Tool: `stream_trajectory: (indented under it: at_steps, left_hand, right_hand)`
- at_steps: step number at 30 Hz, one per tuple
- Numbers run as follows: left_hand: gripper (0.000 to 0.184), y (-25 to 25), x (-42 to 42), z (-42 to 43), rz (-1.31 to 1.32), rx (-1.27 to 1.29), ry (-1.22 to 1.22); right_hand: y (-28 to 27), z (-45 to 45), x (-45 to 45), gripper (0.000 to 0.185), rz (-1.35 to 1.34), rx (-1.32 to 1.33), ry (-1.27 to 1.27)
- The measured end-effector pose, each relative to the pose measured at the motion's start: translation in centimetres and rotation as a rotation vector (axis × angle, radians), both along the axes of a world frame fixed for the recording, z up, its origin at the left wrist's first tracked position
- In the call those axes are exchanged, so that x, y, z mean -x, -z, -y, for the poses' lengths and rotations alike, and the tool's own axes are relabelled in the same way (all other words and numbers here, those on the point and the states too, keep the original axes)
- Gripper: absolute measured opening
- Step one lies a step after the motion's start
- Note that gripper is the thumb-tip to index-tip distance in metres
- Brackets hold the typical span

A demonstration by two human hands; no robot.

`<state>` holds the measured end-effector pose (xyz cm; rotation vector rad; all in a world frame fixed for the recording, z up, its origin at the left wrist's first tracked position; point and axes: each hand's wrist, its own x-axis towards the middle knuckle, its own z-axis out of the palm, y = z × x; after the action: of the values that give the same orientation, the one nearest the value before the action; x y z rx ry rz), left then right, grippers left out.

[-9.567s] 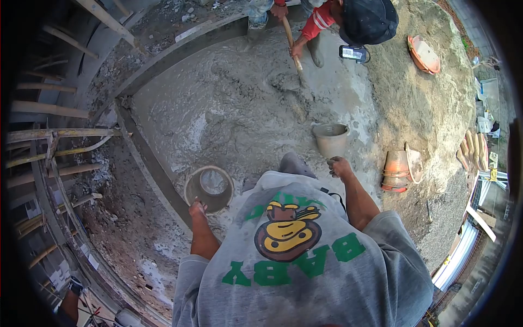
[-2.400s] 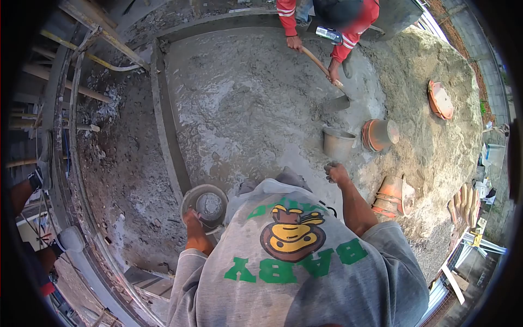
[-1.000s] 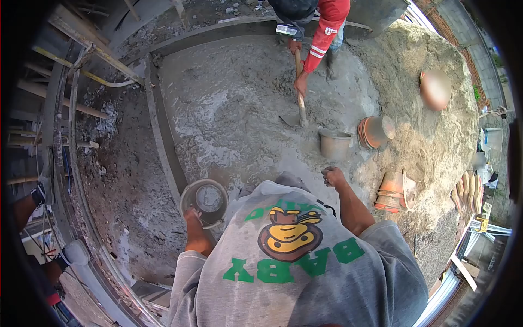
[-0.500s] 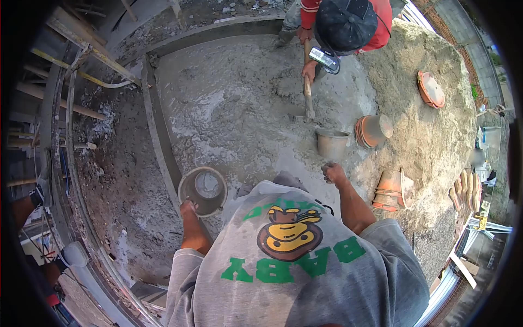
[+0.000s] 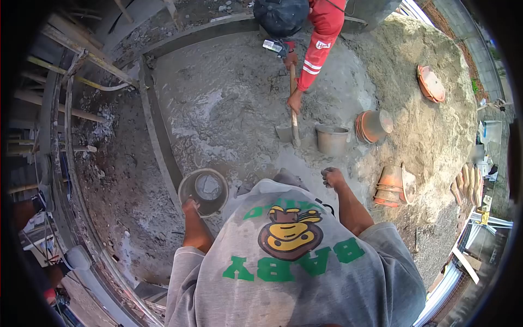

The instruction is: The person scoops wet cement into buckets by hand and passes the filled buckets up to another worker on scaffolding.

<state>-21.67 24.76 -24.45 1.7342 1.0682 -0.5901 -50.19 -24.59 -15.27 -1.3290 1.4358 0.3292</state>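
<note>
My left hand [image 5: 190,206] grips the near rim of a grey bucket [image 5: 219,203], its fingers closed over the edge. The bucket's mouth faces up toward me, with a pale round bottom visible inside. My right hand [image 5: 333,177] hangs over the wet concrete [image 5: 245,103], fingers curled in and no object seen in them. A little beyond it, another bucket [image 5: 332,141] stands upright on the mix. Just left of that bucket is the blade of a hoe [image 5: 295,117], held in both hands by a person in a red sleeve [image 5: 323,49].
Stacked orange-grey buckets [image 5: 375,126] and a second stack [image 5: 388,185] lie on their sides at the sand pile [image 5: 422,125]. An orange basin [image 5: 431,84] rests higher up. A low formwork edge [image 5: 158,122] borders the mix. Wooden poles [image 5: 65,109] and another person's arm [image 5: 24,210] are at left.
The person in red has moved left and leaned in, bringing the hoe blade nearer to me, beside the standing bucket. My hands and the held bucket are almost unmoved.
</note>
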Motion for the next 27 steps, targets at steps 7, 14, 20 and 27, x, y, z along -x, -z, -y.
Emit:
stream_trajectory:
  at_steps: [7, 14, 20, 27]
  left_hand:
    - [0.018, 1.4, 0.8, -1.6, 0.046, 0.043, -0.033]
    - [0.026, 0.5, 1.4, -0.4, 0.048, 0.004, -0.048]
    - [0.031, 1.3, 1.0, -0.5, 0.008, -0.014, -0.033]
    - [0.032, 1.4, 0.9, 0.0, 0.052, 0.004, -0.016]
  right_hand:
    - [-0.4, 0.4, -1.2, 0.026, -0.009, 0.035, -0.049]
    - [0.3, 0.7, -1.2, 0.024, 0.005, 0.023, -0.074]
    - [-0.1, 0.5, -1.1, 0.024, 0.007, 0.022, -0.087]
    - [0.0, 0.4, -0.3, 0.023, -0.017, 0.035, -0.103]
